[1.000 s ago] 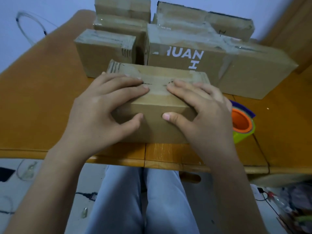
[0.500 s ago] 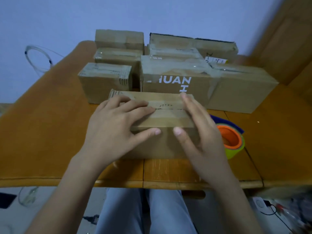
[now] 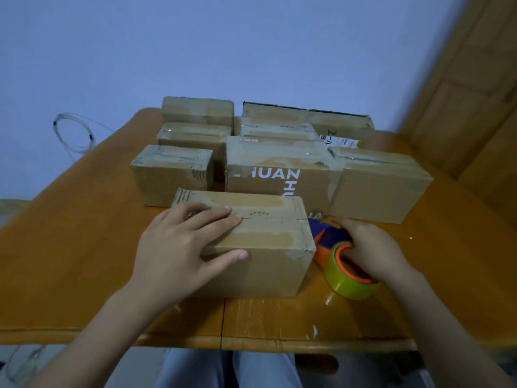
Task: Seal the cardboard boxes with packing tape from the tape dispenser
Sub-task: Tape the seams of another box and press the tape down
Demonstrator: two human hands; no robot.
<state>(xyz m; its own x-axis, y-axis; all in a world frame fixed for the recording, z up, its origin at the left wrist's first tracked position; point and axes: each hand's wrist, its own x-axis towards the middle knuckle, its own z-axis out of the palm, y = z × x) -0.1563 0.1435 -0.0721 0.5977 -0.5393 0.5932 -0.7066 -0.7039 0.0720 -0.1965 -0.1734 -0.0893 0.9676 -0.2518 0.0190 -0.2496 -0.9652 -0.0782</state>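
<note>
the nearest cardboard box point(image 3: 260, 247) sits at the front edge of the wooden table point(image 3: 70, 247), its top flaps closed. the left hand point(image 3: 179, 247) lies flat on its top, fingers straight, thumb against the front face. just right of the box, the right hand point(image 3: 375, 247) grips the tape dispenser point(image 3: 344, 264), fingers curled around it. more taped boxes point(image 3: 279, 163) stand behind.

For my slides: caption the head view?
Left hand steadies nearest box; right hand grips tape dispenser.
</note>
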